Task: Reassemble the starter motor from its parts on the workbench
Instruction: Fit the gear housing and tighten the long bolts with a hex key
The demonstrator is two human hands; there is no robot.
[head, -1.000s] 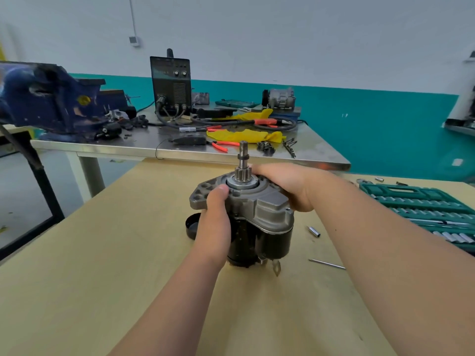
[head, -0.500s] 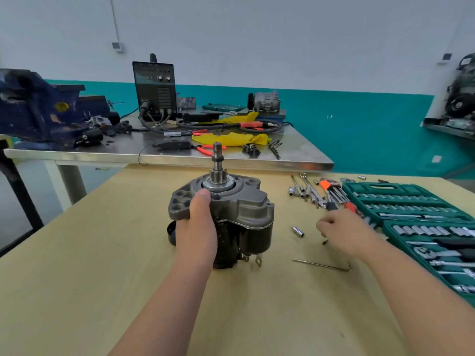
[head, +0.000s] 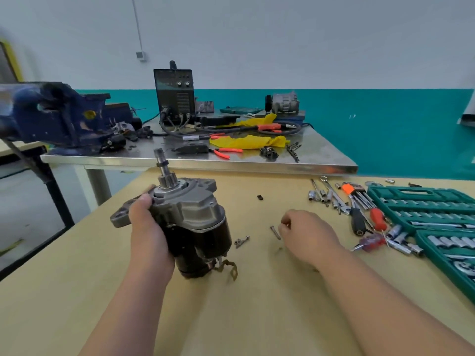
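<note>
Gripping tilted starter motor, left hand; right hand pinches bolt (screw lies between).

Setting: you are working in a mechanical repair workshop.
Near bench: you are standing over a wooden workbench that is carrying loose sockets, hex keys and screwdrivers.
Tool case: a green socket set is lying open at your right.
Far bench: a steel-topped table is bearing a blue bench vise, a black welding unit trailing cables, orange-handled pliers and yellow rags.
Work in hand: your left hand is gripping a starter motor; your right hand is pinching a small bolt.
Walls: a plain white wall is running above a teal painted band.
</note>
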